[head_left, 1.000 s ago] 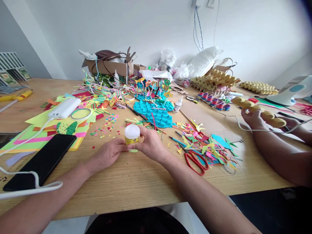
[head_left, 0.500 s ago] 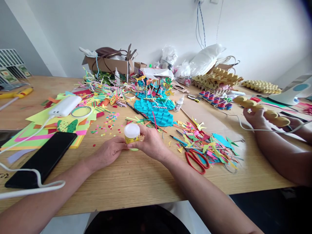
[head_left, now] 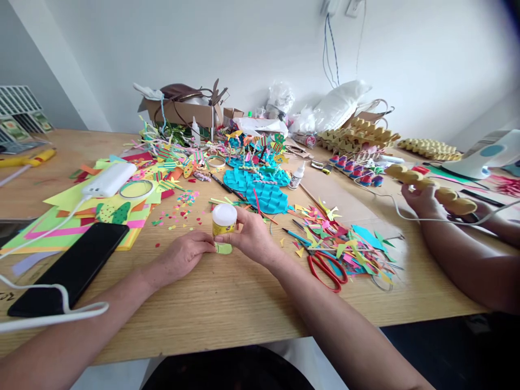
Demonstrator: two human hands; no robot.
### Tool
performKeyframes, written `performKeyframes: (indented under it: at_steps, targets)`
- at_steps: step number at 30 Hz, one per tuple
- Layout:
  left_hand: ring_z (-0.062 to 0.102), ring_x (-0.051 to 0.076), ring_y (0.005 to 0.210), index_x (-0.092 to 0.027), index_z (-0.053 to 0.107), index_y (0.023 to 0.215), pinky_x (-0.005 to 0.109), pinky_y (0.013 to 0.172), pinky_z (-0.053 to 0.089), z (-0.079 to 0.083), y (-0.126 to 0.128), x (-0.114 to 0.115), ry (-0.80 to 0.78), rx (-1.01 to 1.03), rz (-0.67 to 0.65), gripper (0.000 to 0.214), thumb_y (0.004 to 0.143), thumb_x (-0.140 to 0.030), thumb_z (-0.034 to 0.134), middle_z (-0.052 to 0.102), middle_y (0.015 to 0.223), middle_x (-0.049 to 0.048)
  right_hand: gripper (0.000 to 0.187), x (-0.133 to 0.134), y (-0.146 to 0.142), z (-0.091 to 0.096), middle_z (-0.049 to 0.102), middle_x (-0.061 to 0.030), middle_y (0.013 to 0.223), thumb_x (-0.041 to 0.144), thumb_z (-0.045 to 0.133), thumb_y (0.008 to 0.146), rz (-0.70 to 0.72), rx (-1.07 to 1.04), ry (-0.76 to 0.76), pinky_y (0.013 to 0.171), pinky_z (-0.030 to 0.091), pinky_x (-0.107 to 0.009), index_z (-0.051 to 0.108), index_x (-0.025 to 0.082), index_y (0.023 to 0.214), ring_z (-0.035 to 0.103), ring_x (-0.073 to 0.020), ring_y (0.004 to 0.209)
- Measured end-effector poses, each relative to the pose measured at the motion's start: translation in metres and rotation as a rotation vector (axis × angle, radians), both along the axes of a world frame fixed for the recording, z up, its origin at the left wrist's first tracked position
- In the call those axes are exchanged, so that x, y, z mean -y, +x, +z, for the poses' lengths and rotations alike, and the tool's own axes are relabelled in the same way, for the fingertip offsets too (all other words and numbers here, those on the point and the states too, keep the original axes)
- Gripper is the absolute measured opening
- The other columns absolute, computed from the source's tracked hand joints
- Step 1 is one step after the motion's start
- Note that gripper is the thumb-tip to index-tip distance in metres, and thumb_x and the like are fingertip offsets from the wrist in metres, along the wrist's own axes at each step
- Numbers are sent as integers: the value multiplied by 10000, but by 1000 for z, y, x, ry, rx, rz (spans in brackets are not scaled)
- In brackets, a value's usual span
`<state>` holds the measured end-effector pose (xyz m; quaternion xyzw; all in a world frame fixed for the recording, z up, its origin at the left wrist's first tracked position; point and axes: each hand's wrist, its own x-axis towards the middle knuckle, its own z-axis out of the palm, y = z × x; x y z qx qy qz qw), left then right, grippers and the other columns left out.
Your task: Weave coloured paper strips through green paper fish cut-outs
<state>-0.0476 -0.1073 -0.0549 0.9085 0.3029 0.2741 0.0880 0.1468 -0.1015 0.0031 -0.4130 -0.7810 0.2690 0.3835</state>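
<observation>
From my end, the wooden desk [head_left: 244,309] fills the lower frame. A cardboard box [head_left: 182,112] sits upper left of centre; a blue craft piece [head_left: 266,196] stands mid-frame, just behind the work. A black phone [head_left: 71,268] lies lower left, red scissors [head_left: 318,257] right of centre. My right grip [head_left: 255,238] is curled closed around the yellow-labelled jar [head_left: 224,221], upright near centre frame. Just below lies green paper [head_left: 223,248]; my left grip [head_left: 184,254] reaches its left edge, whether pinching I can't tell.
</observation>
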Motion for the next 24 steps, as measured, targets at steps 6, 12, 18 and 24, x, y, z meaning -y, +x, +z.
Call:
performKeyframes:
  at_steps: [6,12,18,24]
  targets:
    - [603,151,869,-215,679,892,279,781,494,2,0,1,-14,1,-10,318,834,-66,405,646,905,39,303,-2,-1,-1,637,-5,843,242,706,648,-4,-2,27,652,391,-235,602,162,922,568,-163,772]
    - [608,156,865,-214,681,888,281,767,500,2,0,1,-16,-26,3,317,830,-70,404,653,911,41,291,-3,-2,-2,640,-5,854,241,702,656,-3,-4,45,674,400,-241,604,172,921,568,-166,781]
    - [611,162,840,-203,685,877,286,753,506,2,1,2,18,-24,9,326,824,-57,398,653,880,49,270,-2,-5,0,645,-12,834,242,712,651,-16,41,37,664,397,-246,612,164,890,576,-178,781]
    - [615,168,827,-193,692,863,288,755,504,2,2,2,26,-16,22,323,823,-51,406,659,878,58,289,-2,-8,0,655,-14,868,230,700,661,3,29,57,691,401,-245,624,170,933,585,-176,802]
